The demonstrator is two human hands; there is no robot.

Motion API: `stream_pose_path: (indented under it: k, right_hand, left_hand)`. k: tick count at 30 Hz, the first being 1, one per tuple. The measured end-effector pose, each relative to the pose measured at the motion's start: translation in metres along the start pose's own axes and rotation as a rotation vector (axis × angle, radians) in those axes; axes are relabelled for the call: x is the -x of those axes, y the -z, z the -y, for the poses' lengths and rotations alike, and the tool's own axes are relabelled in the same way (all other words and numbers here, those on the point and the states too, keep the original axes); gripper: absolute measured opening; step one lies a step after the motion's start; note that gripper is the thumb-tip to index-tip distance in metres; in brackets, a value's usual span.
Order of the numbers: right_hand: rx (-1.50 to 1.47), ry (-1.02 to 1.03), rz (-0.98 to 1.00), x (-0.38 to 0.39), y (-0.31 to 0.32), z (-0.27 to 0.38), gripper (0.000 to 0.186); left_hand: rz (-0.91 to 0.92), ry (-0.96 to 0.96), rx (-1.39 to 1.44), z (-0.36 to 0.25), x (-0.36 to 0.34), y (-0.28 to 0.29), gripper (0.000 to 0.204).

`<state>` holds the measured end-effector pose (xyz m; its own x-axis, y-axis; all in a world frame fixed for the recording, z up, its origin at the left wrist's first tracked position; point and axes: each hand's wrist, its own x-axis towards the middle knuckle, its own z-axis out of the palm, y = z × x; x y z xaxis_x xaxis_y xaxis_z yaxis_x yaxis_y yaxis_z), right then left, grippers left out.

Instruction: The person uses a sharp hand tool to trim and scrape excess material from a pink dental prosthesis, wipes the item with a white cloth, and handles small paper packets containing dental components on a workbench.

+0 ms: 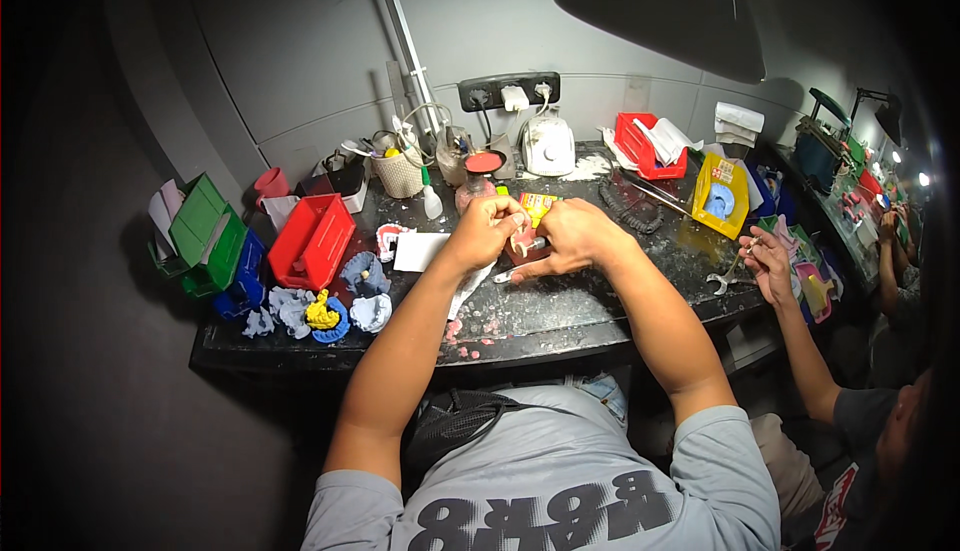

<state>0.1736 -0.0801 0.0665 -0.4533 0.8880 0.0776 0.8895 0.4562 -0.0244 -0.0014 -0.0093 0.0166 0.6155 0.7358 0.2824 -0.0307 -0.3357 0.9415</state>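
Both hands meet over the middle of the bench. My left hand is closed, its thumb and fingers pinching the top of a small pink and cream dental piece. Close on its right, my right hand is curled, with a short grey part showing by its fingers; what it grips is mostly hidden. A small pale tip shows at its thumb. A white card lies left of my left hand. Behind the hands stand a jar with a red top and a yellow packet.
Left on the black bench are a red bin, a green bin and several dental moulds. Behind are a woven cup and a white device. At right, a yellow bin stands near a co-worker's hand.
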Motion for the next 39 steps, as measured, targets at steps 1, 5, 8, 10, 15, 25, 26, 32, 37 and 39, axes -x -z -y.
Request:
stream_pose_path:
  k: [1, 5, 8, 10, 15, 25, 26, 32, 37, 39]
  right_hand:
    - [-0.001, 0.001, 0.002, 0.000, 0.001, 0.000, 0.065]
    - [-0.042, 0.060, -0.052, 0.000, -0.001, 0.002, 0.067]
    - [-0.053, 0.075, -0.113, -0.001, -0.007, -0.005, 0.067]
    - [-0.016, 0.027, -0.126, -0.001, -0.007, -0.007, 0.067]
    - [-0.102, 0.013, -0.124, -0.001, -0.007, -0.008, 0.068]
    - [-0.163, -0.093, -0.119, -0.002, -0.003, -0.011, 0.070]
    - [-0.193, -0.081, -0.144, 0.000, -0.004, -0.011, 0.071]
    - [-0.195, -0.103, -0.122, -0.002, -0.006, -0.011, 0.069]
    - [-0.161, -0.066, -0.141, -0.003, -0.004, -0.007, 0.068]
    - [-0.187, -0.014, -0.209, -0.002, -0.006, -0.005, 0.068]
  left_hand:
    - [-0.002, 0.001, 0.001, 0.001, 0.000, 0.000, 0.012]
    - [-0.009, -0.044, -0.065, 0.007, -0.001, 0.001, 0.013]
    - [-0.009, -0.046, -0.068, 0.008, -0.002, 0.001, 0.013]
    - [-0.010, -0.044, -0.051, 0.008, -0.002, 0.001, 0.013]
    - [0.007, -0.032, -0.007, 0.004, 0.000, 0.001, 0.013]
    - [-0.020, -0.084, 0.027, 0.002, 0.000, -0.004, 0.014]
    - [0.002, -0.065, 0.004, 0.004, -0.001, -0.002, 0.014]
    - [-0.033, -0.094, -0.009, 0.010, -0.004, -0.005, 0.014]
    - [-0.042, -0.037, 0.040, 0.005, -0.003, -0.006, 0.014]
    - [-0.064, -0.026, 0.041, 0.006, -0.003, -0.006, 0.013]
